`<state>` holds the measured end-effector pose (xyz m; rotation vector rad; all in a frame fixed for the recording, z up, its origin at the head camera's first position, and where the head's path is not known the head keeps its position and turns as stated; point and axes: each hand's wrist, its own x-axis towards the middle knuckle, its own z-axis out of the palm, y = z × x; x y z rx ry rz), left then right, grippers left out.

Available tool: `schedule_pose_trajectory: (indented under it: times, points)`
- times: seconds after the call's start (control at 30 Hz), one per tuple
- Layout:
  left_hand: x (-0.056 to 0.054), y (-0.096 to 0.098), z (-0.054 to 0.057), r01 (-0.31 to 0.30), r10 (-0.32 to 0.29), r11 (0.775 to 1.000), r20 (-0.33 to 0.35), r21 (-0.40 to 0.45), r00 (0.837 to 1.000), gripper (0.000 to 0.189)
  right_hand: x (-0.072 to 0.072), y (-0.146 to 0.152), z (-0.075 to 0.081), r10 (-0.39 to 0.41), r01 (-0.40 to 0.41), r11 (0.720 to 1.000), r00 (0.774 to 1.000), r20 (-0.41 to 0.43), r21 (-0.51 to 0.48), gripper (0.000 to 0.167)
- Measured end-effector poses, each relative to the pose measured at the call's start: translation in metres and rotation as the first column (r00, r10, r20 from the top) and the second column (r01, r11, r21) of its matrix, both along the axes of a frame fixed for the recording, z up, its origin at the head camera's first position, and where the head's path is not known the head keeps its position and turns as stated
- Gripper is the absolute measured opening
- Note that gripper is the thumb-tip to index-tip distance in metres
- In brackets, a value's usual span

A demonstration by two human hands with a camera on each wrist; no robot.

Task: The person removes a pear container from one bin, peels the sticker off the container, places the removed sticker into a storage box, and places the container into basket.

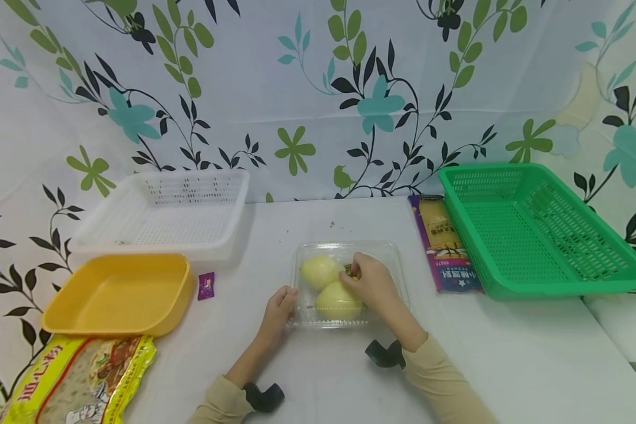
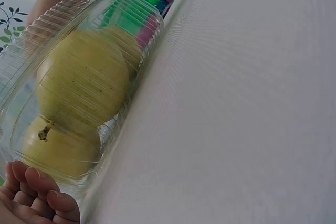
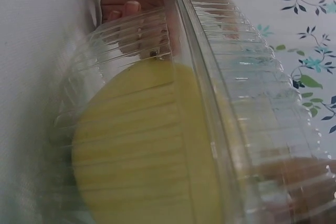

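Note:
A clear plastic clamshell box (image 1: 307,315) with ribbed sides lies in the middle of the table. Inside are pale yellow, round pear-like fruits (image 1: 338,301); one shows a brown stem in the left wrist view. My left hand (image 1: 280,312) holds the box's left side, its fingers (image 2: 43,182) curled at the wall. Over the lid's right half is my right hand (image 1: 375,284), fingers bent, thumb and forefinger close together beside a small dark-and-yellow patch (image 1: 351,270). Whether those fingers pinch anything I cannot tell. The hand covers part of the box.
At the left stand a white basket (image 1: 233,235) and a yellow tray (image 1: 116,300), with a yellow food packet (image 1: 85,377) in front and a small purple packet (image 1: 206,285) beside. At the right, a green basket (image 1: 530,288) stands by a purple pasta pack (image 1: 445,247).

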<state>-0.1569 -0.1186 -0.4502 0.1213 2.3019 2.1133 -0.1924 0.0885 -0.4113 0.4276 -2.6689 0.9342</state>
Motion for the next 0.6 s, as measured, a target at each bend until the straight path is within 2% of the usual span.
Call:
schedule_pose_trajectory:
  times: [0.37,0.6]
  points:
    - [0.0,0.0,0.0,-0.001,0.001,1.0,0.004,-0.003,1.0,0.022,0.0,0.001,0.001,0.013,-0.014,0.999,1.0,-0.026,-0.043,0.017]
    - [-0.013,-0.006,-0.026,-0.001,0.001,1.0,0.035,0.01,0.999,0.023,-0.001,0.001,-0.001,0.014,-0.015,0.998,1.0,-0.022,-0.061,0.011]
